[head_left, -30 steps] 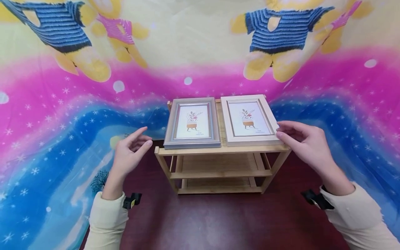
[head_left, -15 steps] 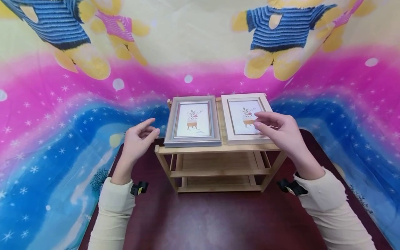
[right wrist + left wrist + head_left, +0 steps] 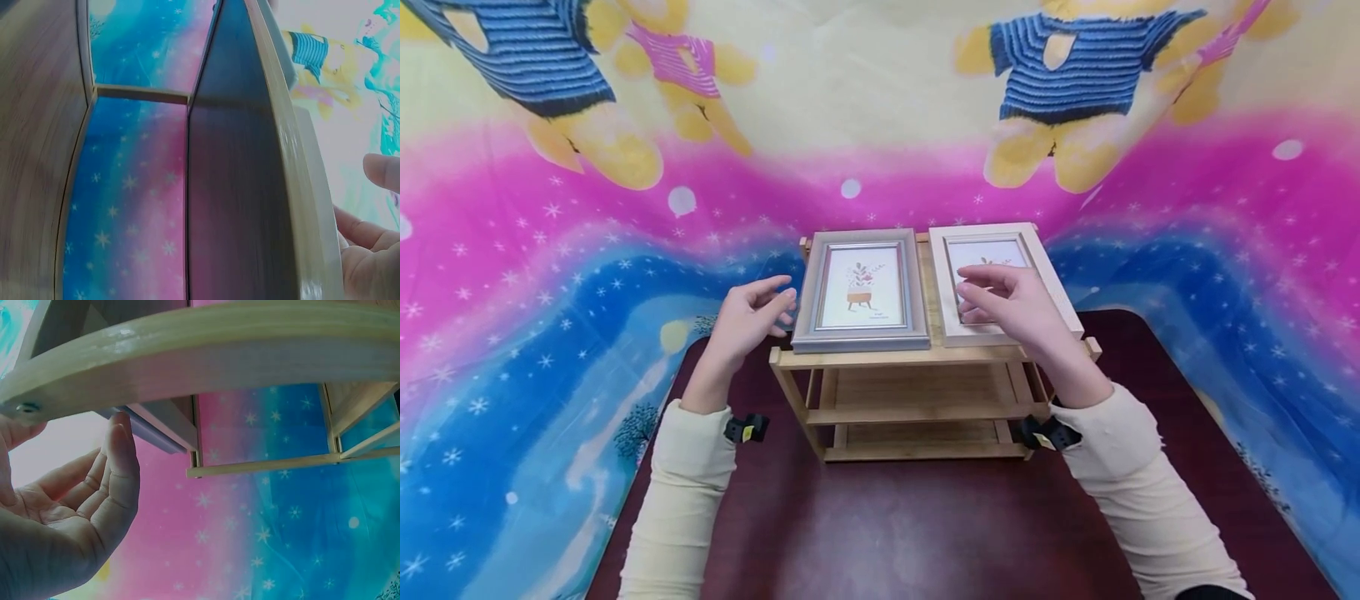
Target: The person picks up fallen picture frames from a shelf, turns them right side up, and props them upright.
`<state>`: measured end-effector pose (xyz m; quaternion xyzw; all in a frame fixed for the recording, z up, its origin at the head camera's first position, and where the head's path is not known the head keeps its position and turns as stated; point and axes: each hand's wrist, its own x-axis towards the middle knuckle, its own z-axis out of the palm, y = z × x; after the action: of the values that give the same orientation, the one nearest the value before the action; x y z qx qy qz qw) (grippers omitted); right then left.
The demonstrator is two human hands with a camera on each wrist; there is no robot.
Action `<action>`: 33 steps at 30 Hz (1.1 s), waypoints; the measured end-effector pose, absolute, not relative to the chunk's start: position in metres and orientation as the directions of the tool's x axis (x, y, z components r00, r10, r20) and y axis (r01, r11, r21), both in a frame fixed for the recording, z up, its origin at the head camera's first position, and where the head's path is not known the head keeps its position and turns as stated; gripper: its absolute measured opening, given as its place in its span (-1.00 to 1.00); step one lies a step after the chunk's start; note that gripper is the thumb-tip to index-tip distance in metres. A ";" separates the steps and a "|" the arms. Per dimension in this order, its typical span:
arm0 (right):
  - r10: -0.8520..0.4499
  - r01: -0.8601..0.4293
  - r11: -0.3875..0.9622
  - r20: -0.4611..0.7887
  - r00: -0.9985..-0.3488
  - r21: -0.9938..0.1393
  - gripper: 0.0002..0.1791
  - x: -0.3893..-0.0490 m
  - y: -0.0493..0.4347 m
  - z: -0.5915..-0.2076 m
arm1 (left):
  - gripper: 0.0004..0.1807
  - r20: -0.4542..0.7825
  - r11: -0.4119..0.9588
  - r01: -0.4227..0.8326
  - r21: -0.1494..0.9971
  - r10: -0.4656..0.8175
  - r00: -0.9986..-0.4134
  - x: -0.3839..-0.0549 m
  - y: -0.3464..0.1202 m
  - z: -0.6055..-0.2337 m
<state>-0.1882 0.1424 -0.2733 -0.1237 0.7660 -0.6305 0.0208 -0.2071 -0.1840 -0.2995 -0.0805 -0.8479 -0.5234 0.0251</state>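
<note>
Two picture frames lie face up, side by side, on the top shelf of a light wooden rack (image 3: 887,360) in the head view. A grey frame (image 3: 859,342) is on the left, and a white frame (image 3: 1049,275) is on the right. Both hold a print of a potted plant. My left hand (image 3: 748,323) is just outside the grey frame's left edge, fingers loosely bent and holding nothing. Above the white frame hovers my right hand (image 3: 1011,302), its fingers loosely bent and nothing in its grasp. It hides much of that print.
The rack has lower shelves (image 3: 925,392) and stands on a dark red table (image 3: 895,525) with rounded corners. Behind and beside it hangs a colourful cloth (image 3: 850,158) printed with bears and snowflakes. A black strap (image 3: 748,427) with a device sits at the left wrist.
My right hand has left the white frame's right edge and moved left over its print. My left hand has shifted right and up toward the grey frame. Both frames have stayed in place.
</note>
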 end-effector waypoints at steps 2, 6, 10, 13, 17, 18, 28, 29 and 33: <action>-0.222 -0.152 0.169 0.112 -0.969 -0.974 -0.51 -0.190 0.138 -0.273 | -0.47 0.114 0.445 0.154 0.882 0.114 -0.987 -0.209 -0.182 -0.299; -0.219 -0.153 0.212 0.105 -0.970 -0.965 -0.49 -0.192 0.132 -0.272 | -0.46 0.077 0.463 0.122 0.878 0.114 -0.991 -0.213 -0.178 -0.297; -0.217 -0.176 0.290 0.114 -0.969 -0.941 -0.47 -0.195 0.127 -0.271 | -0.44 0.037 0.482 0.087 0.872 0.111 -0.993 -0.217 -0.175 -0.296; -0.222 -0.187 0.327 0.116 -0.968 -0.926 -0.46 -0.196 0.124 -0.269 | -0.43 0.010 0.498 0.062 0.865 0.107 -0.994 -0.219 -0.174 -0.296; -0.227 -0.178 0.340 0.103 -0.968 -0.923 -0.44 -0.197 0.121 -0.268 | -0.38 -0.030 0.515 0.030 0.856 0.107 -0.994 -0.223 -0.173 -0.296; -0.233 -0.176 0.341 0.099 -0.968 -0.923 -0.44 -0.198 0.120 -0.268 | -0.37 -0.041 0.519 0.022 0.854 0.108 -0.993 -0.224 -0.173 -0.296; -0.252 -0.122 0.463 0.002 -0.968 -0.878 -0.26 -0.200 0.107 -0.258 | -0.36 -0.060 0.557 0.022 0.830 0.127 -0.990 -0.231 -0.167 -0.295; -0.251 -0.120 0.471 -0.002 -0.968 -0.874 -0.26 -0.200 0.105 -0.258 | -0.36 -0.058 0.562 0.024 0.827 0.128 -0.990 -0.231 -0.167 -0.295; -0.252 -0.138 0.499 0.009 -0.968 -0.855 -0.26 -0.200 0.096 -0.257 | -0.37 -0.062 0.570 0.024 0.821 0.130 -0.990 -0.232 -0.166 -0.295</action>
<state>-0.1999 0.0964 -0.2572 -0.1130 0.8638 -0.4875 0.0588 -0.2322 -0.1659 -0.2948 -0.0435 -0.8843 -0.4614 -0.0576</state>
